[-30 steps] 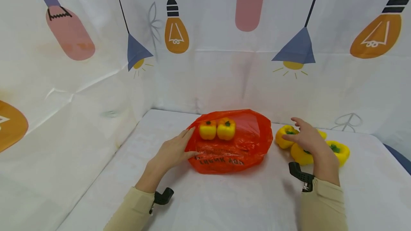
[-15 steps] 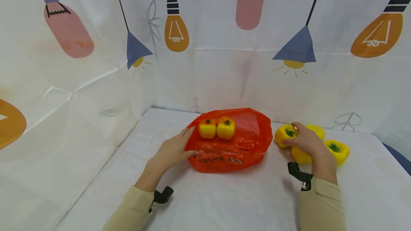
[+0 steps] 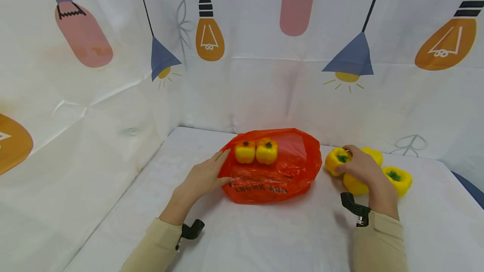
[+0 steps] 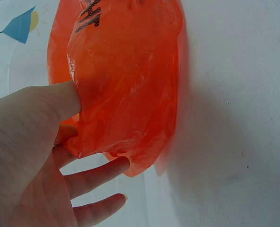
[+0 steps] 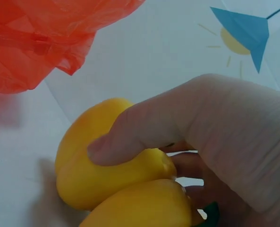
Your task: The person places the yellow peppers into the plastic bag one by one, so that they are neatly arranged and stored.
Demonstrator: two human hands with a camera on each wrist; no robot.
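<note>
Red plastic bag (image 3: 287, 169): lies mid-counter (image 3: 272, 238), mouth open towards the viewer. Two bagged peppers (image 3: 266, 153), yellow, sit side by side inside, towards the bag's eleven o'clock.

Left hand (image 3: 202, 179): at the bag's nine o'clock, fingers extended and spread from the thumb at the rim. The left wrist view shows the thumb passing behind the film; two fingers stand free of it. No firm grip evident.

Right hand (image 3: 364, 169): beyond the bag's three o'clock, gripping the bag-side pepper (image 3: 332, 163) between thumb and fingers. This pepper appears to rest on the counter, near the bag but apart from it.

Relative to the bag-side pepper, the front pepper (image 3: 354, 184) is at five o'clock, partly covered by the hand and apparently touching; the back pepper (image 3: 373, 154) is at three, partly hidden; the outer pepper (image 3: 401, 181) is between three and four.

Step in hand, as judged: securing the third pepper for bagging; lift not yet evident. Next move should call for a steady lift clear of the front pepper, then a carry towards nine o'clock, over the rim, with the left hand keeping the mouth wide.
</note>
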